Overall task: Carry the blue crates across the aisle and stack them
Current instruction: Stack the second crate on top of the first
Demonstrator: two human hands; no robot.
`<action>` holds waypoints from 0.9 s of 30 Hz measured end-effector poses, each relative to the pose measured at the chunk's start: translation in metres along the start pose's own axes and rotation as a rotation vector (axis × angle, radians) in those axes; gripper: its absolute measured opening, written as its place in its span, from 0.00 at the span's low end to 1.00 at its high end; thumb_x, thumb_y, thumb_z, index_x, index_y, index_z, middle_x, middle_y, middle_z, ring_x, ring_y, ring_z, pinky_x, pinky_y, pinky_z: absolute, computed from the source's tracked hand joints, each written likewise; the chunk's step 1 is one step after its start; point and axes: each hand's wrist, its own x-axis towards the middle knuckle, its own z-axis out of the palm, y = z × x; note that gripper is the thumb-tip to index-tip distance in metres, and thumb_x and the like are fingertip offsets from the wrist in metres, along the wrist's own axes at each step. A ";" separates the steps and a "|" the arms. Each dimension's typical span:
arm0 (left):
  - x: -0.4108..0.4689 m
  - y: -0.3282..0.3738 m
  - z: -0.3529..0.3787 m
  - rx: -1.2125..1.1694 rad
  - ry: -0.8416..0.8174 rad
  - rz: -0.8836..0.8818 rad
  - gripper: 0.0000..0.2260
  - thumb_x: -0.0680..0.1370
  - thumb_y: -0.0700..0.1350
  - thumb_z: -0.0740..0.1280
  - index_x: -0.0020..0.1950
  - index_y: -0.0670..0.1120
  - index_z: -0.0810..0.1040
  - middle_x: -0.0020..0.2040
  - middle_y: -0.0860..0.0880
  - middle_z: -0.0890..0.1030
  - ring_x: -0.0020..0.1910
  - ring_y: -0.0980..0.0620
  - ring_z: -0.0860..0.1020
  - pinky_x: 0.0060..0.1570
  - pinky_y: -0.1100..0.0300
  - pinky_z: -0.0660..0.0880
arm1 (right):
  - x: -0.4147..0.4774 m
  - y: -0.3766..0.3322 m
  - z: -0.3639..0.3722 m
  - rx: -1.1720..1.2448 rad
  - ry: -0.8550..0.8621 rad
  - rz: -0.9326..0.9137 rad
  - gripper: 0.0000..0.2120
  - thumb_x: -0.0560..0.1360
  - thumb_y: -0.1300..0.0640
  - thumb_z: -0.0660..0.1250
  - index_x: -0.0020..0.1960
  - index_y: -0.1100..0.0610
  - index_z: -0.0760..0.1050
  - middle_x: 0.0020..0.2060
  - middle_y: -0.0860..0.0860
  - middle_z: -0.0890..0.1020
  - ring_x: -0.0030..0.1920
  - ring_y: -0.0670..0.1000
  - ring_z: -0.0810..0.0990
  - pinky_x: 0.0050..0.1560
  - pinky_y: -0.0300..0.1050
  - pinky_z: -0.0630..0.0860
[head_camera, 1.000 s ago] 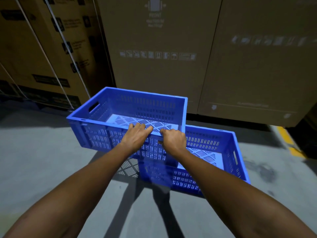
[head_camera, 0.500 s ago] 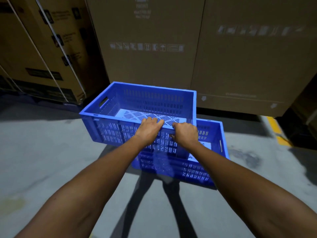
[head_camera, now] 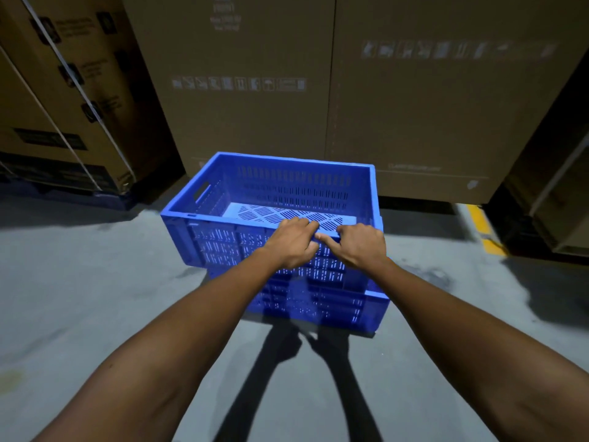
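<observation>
A blue slotted crate (head_camera: 287, 186) is held by its near rim, hanging over a second blue crate (head_camera: 318, 306) that stands on the concrete floor. The upper one covers most of the lower one and sticks out a little to the left; whether they touch I cannot tell. My left hand (head_camera: 291, 242) grips the near rim with its fingers curled over the edge. My right hand (head_camera: 361, 245) grips the same rim just to the right. The upper crate is empty, and its perforated bottom shows.
Tall cardboard boxes (head_camera: 318, 90) form a wall right behind the crates. More strapped boxes (head_camera: 63, 100) stand on a pallet at the left. A yellow floor line (head_camera: 483, 228) runs at the right beside further boxes. Grey concrete floor (head_camera: 79, 282) spreads to the left and toward me.
Both hands have carried the upper crate to the right, from hanging off the lower crate's left side to nearly over it. The view has moved closer.
</observation>
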 end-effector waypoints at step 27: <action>0.007 0.035 0.025 0.131 0.031 -0.155 0.26 0.82 0.60 0.41 0.79 0.53 0.52 0.77 0.43 0.60 0.78 0.43 0.53 0.75 0.39 0.45 | -0.022 0.055 0.004 -0.056 0.046 -0.027 0.32 0.75 0.27 0.47 0.51 0.53 0.75 0.42 0.52 0.81 0.43 0.54 0.79 0.42 0.50 0.75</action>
